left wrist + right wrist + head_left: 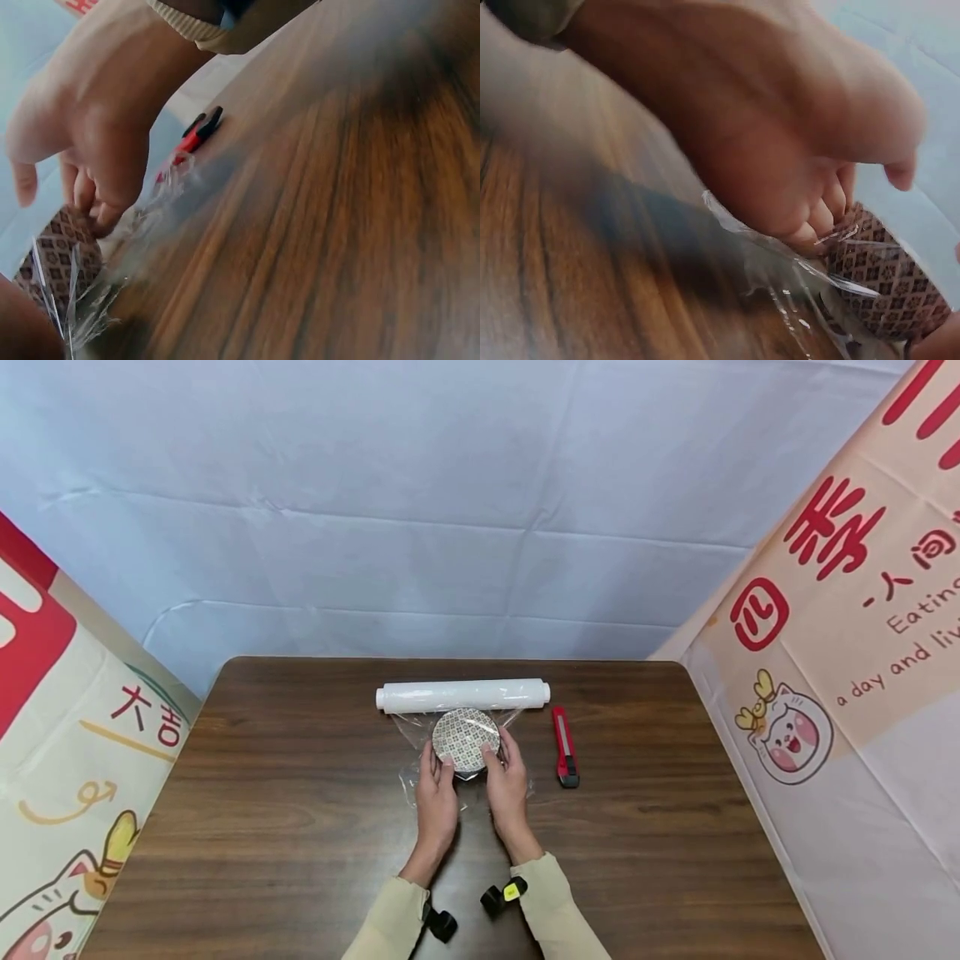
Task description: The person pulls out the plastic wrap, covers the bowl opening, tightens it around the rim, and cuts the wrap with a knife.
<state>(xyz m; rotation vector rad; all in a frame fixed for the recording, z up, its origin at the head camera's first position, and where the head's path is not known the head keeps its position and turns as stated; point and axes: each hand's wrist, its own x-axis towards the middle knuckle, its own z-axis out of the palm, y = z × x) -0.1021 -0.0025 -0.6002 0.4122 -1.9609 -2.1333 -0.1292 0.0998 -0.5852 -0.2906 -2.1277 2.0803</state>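
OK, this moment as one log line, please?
left hand: grips round patterned item, left side | right hand: grips right side | clear film: around item, reaching white roll | red cutter: on table

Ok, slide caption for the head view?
Left hand and right hand hold a patterned round object amid clear film, near white roll and red cutter.

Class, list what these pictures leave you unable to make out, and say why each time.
- Underside of the patterned round object: head view, hidden by its upper face.
- Some fingertips of the left hand and right hand: head view, hidden by object and hands.
- Clear film beneath the object: head view, covered by it.
- Any small markings on the red cutter: head view, too small; left wrist view, blurred.
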